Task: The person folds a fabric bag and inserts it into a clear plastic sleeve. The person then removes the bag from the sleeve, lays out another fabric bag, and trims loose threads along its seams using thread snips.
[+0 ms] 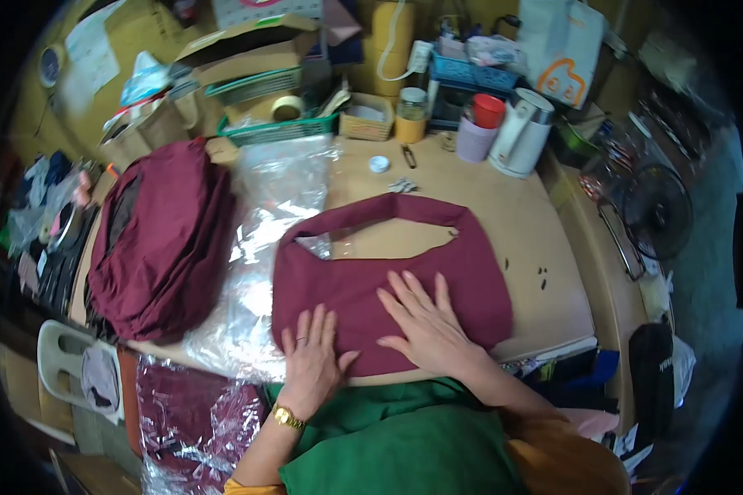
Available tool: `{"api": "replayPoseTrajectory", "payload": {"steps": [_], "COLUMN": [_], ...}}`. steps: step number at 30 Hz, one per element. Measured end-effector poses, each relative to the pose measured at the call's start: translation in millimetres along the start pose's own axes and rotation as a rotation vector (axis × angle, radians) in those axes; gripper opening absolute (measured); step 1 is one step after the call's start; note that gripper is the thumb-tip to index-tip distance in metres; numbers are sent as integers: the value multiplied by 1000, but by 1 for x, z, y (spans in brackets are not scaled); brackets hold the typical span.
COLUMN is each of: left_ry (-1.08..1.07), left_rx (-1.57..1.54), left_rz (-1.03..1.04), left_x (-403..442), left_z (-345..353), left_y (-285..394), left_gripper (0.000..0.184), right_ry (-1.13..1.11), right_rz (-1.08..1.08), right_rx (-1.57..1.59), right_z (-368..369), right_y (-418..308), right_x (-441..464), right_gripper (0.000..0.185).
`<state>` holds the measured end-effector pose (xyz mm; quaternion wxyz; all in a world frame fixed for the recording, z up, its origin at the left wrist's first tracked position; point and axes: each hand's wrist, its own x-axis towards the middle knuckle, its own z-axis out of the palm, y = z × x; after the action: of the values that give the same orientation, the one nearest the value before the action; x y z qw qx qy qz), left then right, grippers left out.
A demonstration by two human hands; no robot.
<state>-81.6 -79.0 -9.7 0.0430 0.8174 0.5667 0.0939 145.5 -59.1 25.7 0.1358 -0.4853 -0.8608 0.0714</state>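
Head view: the right hand [425, 330] lies flat with fingers splayed, the left hand [314, 355] flat with its thumb apart, neither gripping; both press on a maroon fabric shoulder bag [347, 285], soft and rounded, its handle loop toward twelve o'clock, on a smooth brown tabletop [545, 239] at the view's centre; from it, glossy clear plastic [272, 190] lies at ten, crumpled maroon fabric [161, 247] at nine; a white kettle [520, 136] stands at one, near a white bag [561, 49] with an orange outline; pale lettering on a black case [652, 371], past three, is too small to read.
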Motion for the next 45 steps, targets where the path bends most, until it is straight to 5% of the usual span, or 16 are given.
{"api": "replayPoseTrajectory", "payload": {"steps": [2, 4, 9, 15, 20, 24, 26, 30, 32, 33, 35, 36, 38, 39, 42, 45], "left_ry": [-248, -32, -43, -105, -216, 92, 108, 305, 349, 357, 394, 610, 605, 423, 2, -23], "left_rx": [68, 83, -140, -95, -295, -635, -463, -80, -264, -265, -150, -198, -452, -692, -744, -563], "left_rz": [-174, 58, 605, 512, 622, 344, -59, -19, -50, -60, -233, -131, -146, -236, 49, -110], "left_x": [7, 28, 116, 211, 181, 101, 48, -17, -19, -20, -7, 0, -4, -12, -32, -28], "left_z": [-5, -35, 4, 74, 16, -51, -60, -18, 0, -3, -13, -21, -44, -63, -75, -76], "left_y": [0, 26, 117, 117, 88, -8, -67, -110, -132, -132, -121, -115, -96, -81, -78, -73], "left_gripper": [64, 58, 53, 65, 53, 42, 43, 45, 31, 31, 19, 18, 17, 12, 14, 24], "right_ry": [6, -1, -71, -69, -151, -47, -37, -70, 135, 255, 209, 126, 99, 137, 114, 144], "right_rz": [222, 279, 336, 325, 387, 449, 429, 502, 259, 104, -146, -217, -285, -292, -343, -271], "right_rx": [-47, -41, -125, -55, -140, -139, -135, -179, -202, 68, 410, 373, 200, 106, 173, 311], "right_z": [-4, 14, 35, 26, 6, -2, -10, -15, -9, -16, 7, 21, 49, 70, 107, 81], "right_y": [17, 30, 39, 40, 56, 90, 102, 100, 79, 43, -13, -38, -74, -77, -63, -71], "right_x": [-42, -61, -52, -56, -55, -69, -68, -37, -2, 26, 66, 82, 113, 129, 174, 182], "right_gripper": [73, 73, 76, 72, 74, 73, 72, 65, 49, 36, 37, 46, 60, 43, 23, 11]}}
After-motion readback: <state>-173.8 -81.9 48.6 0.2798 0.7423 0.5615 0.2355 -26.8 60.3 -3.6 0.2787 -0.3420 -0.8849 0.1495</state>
